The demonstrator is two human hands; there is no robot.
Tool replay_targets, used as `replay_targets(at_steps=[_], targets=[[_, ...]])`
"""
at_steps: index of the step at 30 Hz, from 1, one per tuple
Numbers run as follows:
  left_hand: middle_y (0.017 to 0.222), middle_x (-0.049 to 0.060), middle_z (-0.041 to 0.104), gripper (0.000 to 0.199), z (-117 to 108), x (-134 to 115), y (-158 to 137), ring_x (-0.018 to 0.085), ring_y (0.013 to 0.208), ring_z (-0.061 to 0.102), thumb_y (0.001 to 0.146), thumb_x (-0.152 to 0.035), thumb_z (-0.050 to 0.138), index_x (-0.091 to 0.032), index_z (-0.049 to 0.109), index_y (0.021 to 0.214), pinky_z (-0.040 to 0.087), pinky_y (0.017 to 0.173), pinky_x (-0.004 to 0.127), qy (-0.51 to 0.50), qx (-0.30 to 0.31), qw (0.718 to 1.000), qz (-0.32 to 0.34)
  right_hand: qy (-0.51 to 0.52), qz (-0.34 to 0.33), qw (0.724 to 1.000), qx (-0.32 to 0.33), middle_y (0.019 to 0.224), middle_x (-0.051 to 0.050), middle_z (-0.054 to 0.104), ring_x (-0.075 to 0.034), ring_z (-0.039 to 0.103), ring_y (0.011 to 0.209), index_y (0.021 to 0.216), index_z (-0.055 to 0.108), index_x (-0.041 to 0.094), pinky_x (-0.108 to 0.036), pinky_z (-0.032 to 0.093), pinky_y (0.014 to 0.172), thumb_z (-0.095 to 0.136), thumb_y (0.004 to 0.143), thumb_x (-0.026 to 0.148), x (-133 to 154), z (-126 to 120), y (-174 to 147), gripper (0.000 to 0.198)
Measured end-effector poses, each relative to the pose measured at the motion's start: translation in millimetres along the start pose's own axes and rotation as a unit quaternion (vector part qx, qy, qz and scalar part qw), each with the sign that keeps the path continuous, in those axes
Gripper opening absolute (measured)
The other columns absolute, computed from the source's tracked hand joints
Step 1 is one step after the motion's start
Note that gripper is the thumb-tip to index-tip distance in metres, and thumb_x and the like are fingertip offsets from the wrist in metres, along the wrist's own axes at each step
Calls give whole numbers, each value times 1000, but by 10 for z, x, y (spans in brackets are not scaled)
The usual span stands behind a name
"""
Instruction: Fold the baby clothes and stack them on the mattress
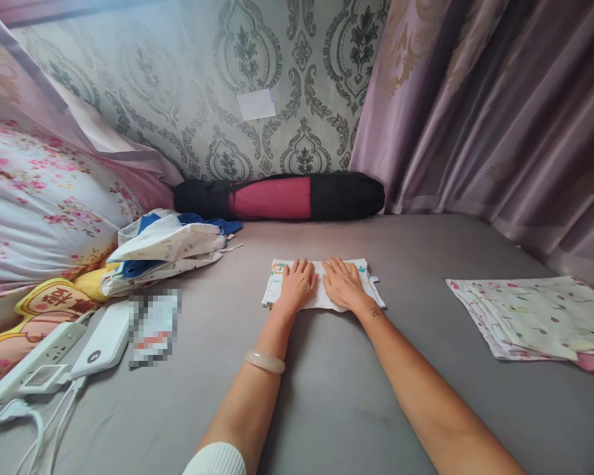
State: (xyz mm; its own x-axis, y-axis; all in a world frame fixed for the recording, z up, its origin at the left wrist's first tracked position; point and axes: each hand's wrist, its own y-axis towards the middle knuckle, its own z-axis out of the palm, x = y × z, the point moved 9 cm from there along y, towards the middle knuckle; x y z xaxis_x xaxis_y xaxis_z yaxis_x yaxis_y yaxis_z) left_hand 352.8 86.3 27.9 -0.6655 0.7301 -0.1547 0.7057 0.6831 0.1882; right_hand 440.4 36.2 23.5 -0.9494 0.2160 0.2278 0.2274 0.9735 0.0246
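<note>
A white cloth (320,297) with small coloured prints lies folded into a flat rectangle on the grey sheet (336,382). My left hand (298,282) rests flat on its left half, fingers stretched out and pointing away from me. On the right half lies my right hand (344,282), also flat, with its fingers extended. The two hands are close together and cover much of the cloth. A small white tab sticks out at the cloth's right edge. Neither hand grips anything.
To the right lies a stack of folded printed cloths (529,316). At left are a crumpled pile of clothes (173,244), a white power bank (103,340), a power strip (34,366) with cables and a blurred packet (154,326). A black and red roll-shaped bag (277,198) lies along the wall.
</note>
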Motion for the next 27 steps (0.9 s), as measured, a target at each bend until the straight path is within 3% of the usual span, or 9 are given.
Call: replay_targets(at_steps=[3, 11, 20, 27], targets=[[150, 12, 38, 47, 34, 100, -1, 31, 141, 28, 98, -40, 27, -20, 44, 136, 22, 112, 57, 4, 0, 999, -34, -7, 21, 1000, -11, 156, -10, 24, -27, 16, 144, 146, 35, 14, -54, 9, 114, 24, 96, 29, -81, -26, -29, 54], [149, 12, 40, 48, 168, 151, 2, 31, 140, 30, 98, -42, 27, -22, 43, 139, 22, 111, 58, -7, 18, 999, -43, -15, 28, 999, -3, 155, -9, 28, -26, 18, 144, 146, 36, 16, -53, 8, 115, 24, 97, 31, -111, 51, -38, 53], [148, 14, 41, 48, 73, 135, -19, 31, 138, 32, 98, -41, 27, -18, 45, 135, 24, 110, 57, -7, 22, 999, -38, -16, 27, 999, -8, 155, -10, 27, -25, 18, 144, 146, 36, 16, -53, 9, 115, 25, 97, 30, -128, 15, -48, 53], [147, 17, 41, 50, 18, 308, -57, 31, 138, 33, 98, -43, 26, -13, 46, 134, 22, 112, 55, 17, 6, 997, -73, -42, 36, 998, -27, 154, -11, 29, -26, 20, 143, 143, 40, 16, -56, 12, 114, 24, 97, 29, -208, -33, -89, 50]])
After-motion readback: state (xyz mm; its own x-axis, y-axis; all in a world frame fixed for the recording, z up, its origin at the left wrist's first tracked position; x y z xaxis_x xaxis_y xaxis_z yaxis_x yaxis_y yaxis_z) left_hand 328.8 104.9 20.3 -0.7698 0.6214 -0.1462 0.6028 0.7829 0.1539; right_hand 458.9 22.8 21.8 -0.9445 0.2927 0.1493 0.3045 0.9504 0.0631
